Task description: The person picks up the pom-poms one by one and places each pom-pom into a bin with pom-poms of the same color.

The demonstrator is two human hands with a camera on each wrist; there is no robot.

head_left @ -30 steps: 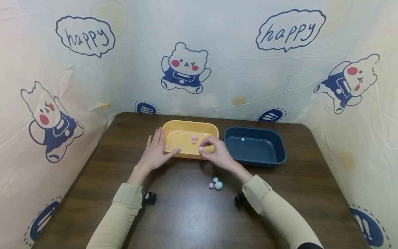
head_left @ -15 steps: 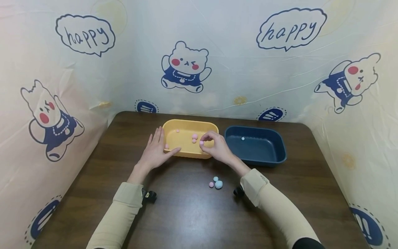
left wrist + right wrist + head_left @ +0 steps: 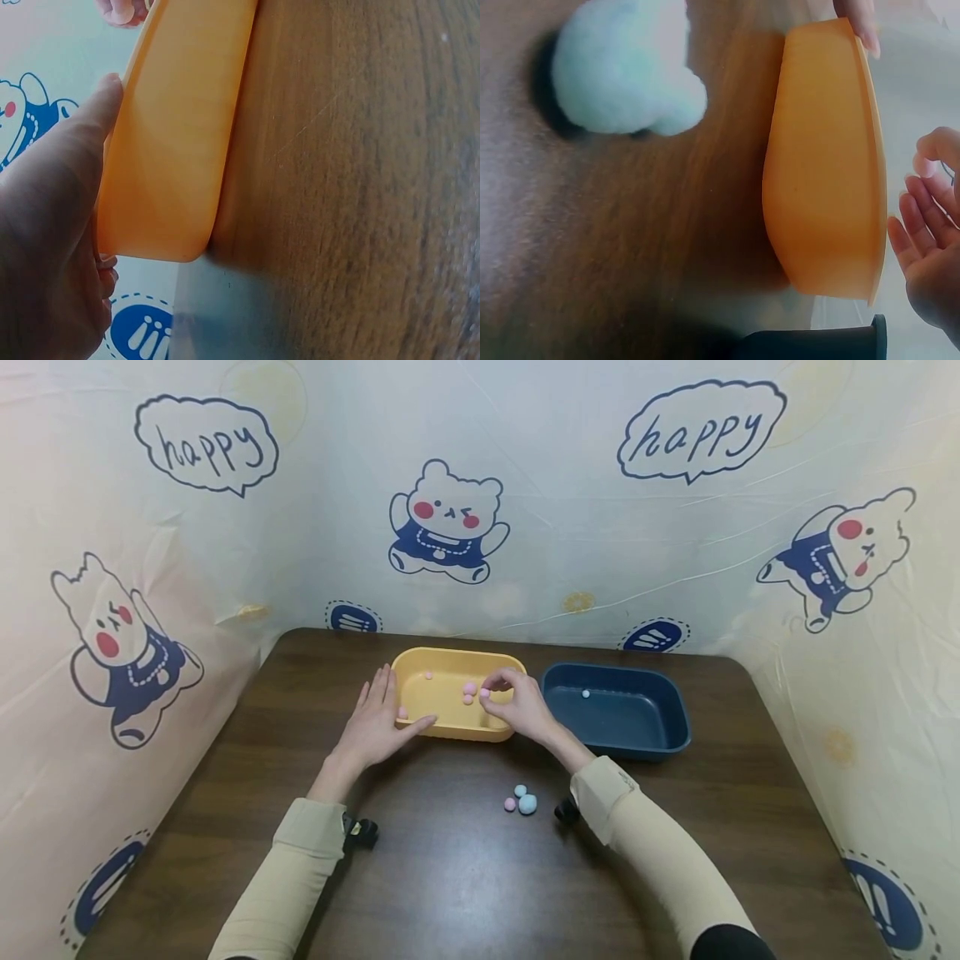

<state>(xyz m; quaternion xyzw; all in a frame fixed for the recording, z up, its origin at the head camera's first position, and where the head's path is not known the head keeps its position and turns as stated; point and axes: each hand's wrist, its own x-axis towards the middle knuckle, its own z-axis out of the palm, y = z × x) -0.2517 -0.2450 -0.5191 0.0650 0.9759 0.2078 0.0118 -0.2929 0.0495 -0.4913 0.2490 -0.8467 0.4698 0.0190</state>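
Observation:
Over the right part of a yellow tray (image 3: pixel 472 732), my right hand (image 3: pixel 528 710) pinches a small pink pompom (image 3: pixel 484 693) between thumb and index finger. My left hand (image 3: pixel 372 727) rests against the tray's left end, fingers straight, with the thumb along the front rim. Inside the tray lie several pink pompoms, among them a larger one (image 3: pixel 469 687) near the middle. On the table in front are a big light blue pompom (image 3: pixel 527 804), a smaller blue one (image 3: pixel 521 791) and a pink one (image 3: pixel 510 805). In the right wrist view the pinched pompom cannot be made out.
A dark blue tray (image 3: pixel 622 751) stands right of the yellow one, holding a small light blue pompom (image 3: pixel 586 694). Both sit toward the back of a brown wooden table (image 3: pixel 450 877). A printed curtain (image 3: pixel 555 527) encloses the back and sides.
My right hand has moved forward from the yellow tray's front rim to above its inside, still pinching the pink pompom. The left hand has stayed in place.

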